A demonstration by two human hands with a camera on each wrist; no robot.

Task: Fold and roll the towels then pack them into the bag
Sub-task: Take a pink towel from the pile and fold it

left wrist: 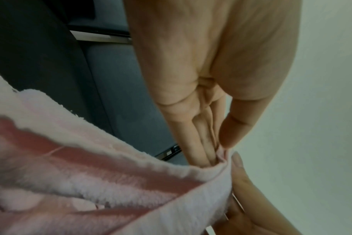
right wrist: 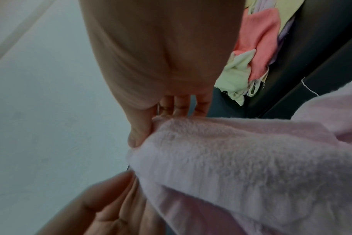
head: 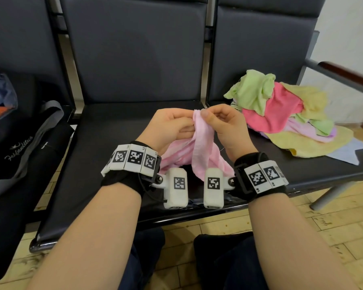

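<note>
Pink towel [head: 199, 151] is held up over the middle seat [head: 113, 130] of a dark padded bench; its lower folds drop behind my wrist cameras, so I cannot see where its bottom edge ends. Both wrist views are soft and close, filled mostly with palm and pink pile. The bag [head: 19, 147] at far left is cut off by the frame edge, and I cannot make out its opening or its contents.

My left hand [head: 168, 126] and right hand [head: 224, 124] meet at the towel's top edge, palms turned toward each other. The left thumb and fingertips [left wrist: 207, 152] pinch the cloth; the right thumb and curled fingers [right wrist: 177, 105] pinch the same bunched edge just beside them. Both wrists are raised above the seat.

On the seat to the right lies a loose pile of towels [head: 285, 114], green, deep pink, yellow and lilac, unfolded and well apart from the bag. Beyond it I note a metal armrest [head: 344, 74] with a wooden top and a pale wall. The floor below is yellowish tile [head: 302, 222].
</note>
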